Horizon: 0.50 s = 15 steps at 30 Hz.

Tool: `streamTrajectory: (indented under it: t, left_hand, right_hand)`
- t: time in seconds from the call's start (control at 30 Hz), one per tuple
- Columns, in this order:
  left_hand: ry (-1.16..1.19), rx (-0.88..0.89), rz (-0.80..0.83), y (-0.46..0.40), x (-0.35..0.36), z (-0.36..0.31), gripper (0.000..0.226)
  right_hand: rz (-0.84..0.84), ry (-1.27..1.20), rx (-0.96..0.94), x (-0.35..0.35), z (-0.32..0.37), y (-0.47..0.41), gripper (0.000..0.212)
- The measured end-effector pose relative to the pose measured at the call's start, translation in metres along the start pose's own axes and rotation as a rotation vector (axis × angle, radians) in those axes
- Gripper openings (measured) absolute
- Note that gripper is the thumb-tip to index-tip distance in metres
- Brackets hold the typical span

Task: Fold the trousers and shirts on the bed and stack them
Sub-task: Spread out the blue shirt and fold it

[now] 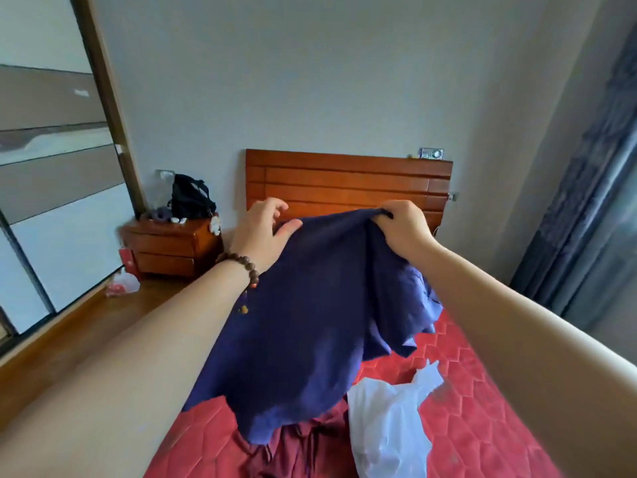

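A dark blue garment (310, 305) hangs in the air above the red quilted bed (482, 391). My right hand (403, 225) grips its top edge at the upper right. My left hand (263, 232), with a bead bracelet on the wrist, sits at the top left of the cloth with the thumb against the fabric and the fingers spread and loosely curled above it. Below the hanging cloth lies a dark red garment with drawstrings (303, 453). A white garment (389, 429) lies crumpled on the bed to its right.
A wooden headboard (348, 181) stands at the far end of the bed. Left of it is a wooden nightstand (172, 246) with a black bag on top. A sliding wardrobe runs along the left wall, and dark curtains hang at the right.
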<state>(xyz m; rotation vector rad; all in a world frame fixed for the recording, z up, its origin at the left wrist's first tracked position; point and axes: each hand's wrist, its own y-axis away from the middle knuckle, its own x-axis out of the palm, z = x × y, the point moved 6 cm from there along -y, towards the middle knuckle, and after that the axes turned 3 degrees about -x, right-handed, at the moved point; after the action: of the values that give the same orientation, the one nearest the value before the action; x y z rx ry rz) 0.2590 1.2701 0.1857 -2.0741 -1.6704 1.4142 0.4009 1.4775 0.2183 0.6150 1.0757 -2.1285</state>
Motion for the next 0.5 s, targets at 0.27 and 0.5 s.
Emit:
streamTrajectory:
  t: [0.27,0.5]
  left_hand:
    - [0.378,-0.025,0.345,0.034,0.063,-0.072,0.053]
    - [0.433,-0.128,0.214,0.02,0.047,-0.086,0.019]
  right_hand:
    - [0.141,-0.174,0.078,0.007,0.043,-0.008,0.025]
    - [0.148,-0.529,0.08,-0.017,0.026,0.016,0.018]
